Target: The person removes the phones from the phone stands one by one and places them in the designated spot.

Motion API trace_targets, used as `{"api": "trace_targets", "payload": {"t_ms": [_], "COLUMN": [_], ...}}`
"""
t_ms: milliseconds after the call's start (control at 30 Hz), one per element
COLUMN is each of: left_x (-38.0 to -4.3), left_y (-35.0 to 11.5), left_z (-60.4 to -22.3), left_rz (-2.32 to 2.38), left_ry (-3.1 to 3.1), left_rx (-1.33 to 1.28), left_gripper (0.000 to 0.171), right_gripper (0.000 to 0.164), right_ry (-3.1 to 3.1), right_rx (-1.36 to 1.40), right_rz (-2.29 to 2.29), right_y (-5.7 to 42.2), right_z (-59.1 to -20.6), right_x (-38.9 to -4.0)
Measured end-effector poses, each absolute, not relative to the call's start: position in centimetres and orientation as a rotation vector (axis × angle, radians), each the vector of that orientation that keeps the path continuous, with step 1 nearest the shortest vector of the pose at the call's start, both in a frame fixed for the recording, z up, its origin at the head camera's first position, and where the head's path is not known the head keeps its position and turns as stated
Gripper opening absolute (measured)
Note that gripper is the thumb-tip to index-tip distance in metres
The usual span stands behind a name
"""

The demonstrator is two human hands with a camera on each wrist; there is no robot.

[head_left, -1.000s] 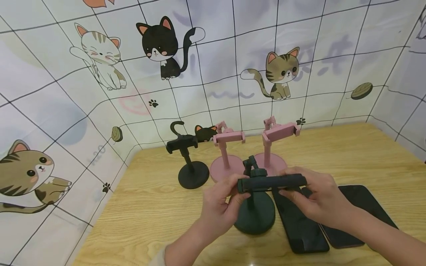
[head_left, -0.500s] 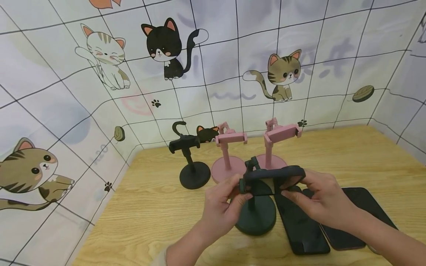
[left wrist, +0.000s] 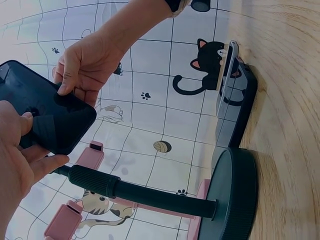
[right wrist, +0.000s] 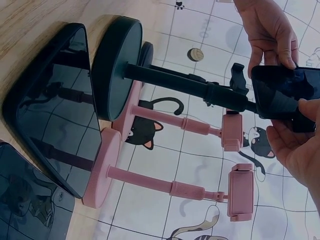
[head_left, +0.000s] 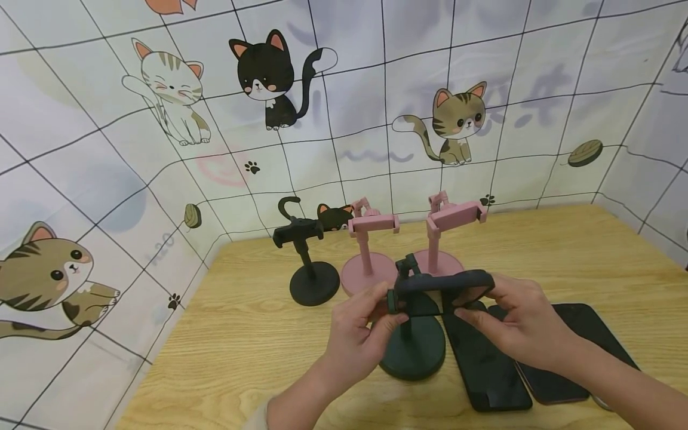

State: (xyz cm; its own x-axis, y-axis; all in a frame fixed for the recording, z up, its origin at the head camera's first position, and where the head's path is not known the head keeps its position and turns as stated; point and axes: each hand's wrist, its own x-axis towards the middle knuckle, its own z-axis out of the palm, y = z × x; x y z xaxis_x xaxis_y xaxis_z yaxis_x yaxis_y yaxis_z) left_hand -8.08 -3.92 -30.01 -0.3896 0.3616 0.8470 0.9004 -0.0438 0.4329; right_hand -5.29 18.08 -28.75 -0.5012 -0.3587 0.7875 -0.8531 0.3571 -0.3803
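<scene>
A smartphone (head_left: 446, 280) in a dark case lies across the head of a dark green phone stand (head_left: 414, 352), its glossy screen tilted toward me. My left hand (head_left: 357, 334) pinches the green clamp at the phone's left end, thumb below and fingers above. At the other end my right hand (head_left: 518, 325) grips the phone between thumb and fingers. In the left wrist view the phone (left wrist: 75, 120) spans both hands above the stand's ribbed column (left wrist: 95, 180). The right wrist view shows the phone's screen (right wrist: 275, 92) with a thumb on each end. The clamp is mostly hidden behind the phone.
Two dark phones lie side by side at the right, a near one (head_left: 489, 364) and another (head_left: 559, 352) partly under my right forearm. Behind stand a black phone stand (head_left: 314, 282) and two pink ones, left (head_left: 365, 248) and right (head_left: 457, 216). A cat-patterned cloth (head_left: 355, 101) hangs around the wooden table (head_left: 242, 358).
The phone between my hands has tipped from nearly edge-on so that its screen shows below the upper edge. Both hands keep their grip, and the last half second is almost still.
</scene>
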Motion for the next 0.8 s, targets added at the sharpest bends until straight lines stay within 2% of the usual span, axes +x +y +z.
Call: {"api": "trace_targets", "payload": {"t_ms": [233, 533, 700, 800], "left_x": [-8.1, -8.1, -8.3, -8.9], "left_y": [-4.0, -4.2, -4.7, -5.4], "left_z": [-30.1, -30.1, -29.7, -29.2], "left_rz": [-1.438, -1.436, -1.450, -1.420], "left_ry": [-1.758, -1.780, -1.835, -1.859], "left_rx": [-1.330, -1.339, -1.375, -1.402], "left_gripper": [0.032, 0.035, 0.039, 0.051], "right_gripper": [0.013, 0.018, 0.035, 0.047], "right_ry": [-1.996, -2.027, -2.085, -2.098], "right_rx": [1.060, 1.049, 0.957, 0.849], "right_rz": [1.135, 1.136, 1.062, 0.991], "right_y": [18.0, 18.1, 18.1, 17.9], "right_z": [-28.9, -28.9, -28.5, -27.7], "right_x": [-5.3, -5.1, -4.6, -4.0]}}
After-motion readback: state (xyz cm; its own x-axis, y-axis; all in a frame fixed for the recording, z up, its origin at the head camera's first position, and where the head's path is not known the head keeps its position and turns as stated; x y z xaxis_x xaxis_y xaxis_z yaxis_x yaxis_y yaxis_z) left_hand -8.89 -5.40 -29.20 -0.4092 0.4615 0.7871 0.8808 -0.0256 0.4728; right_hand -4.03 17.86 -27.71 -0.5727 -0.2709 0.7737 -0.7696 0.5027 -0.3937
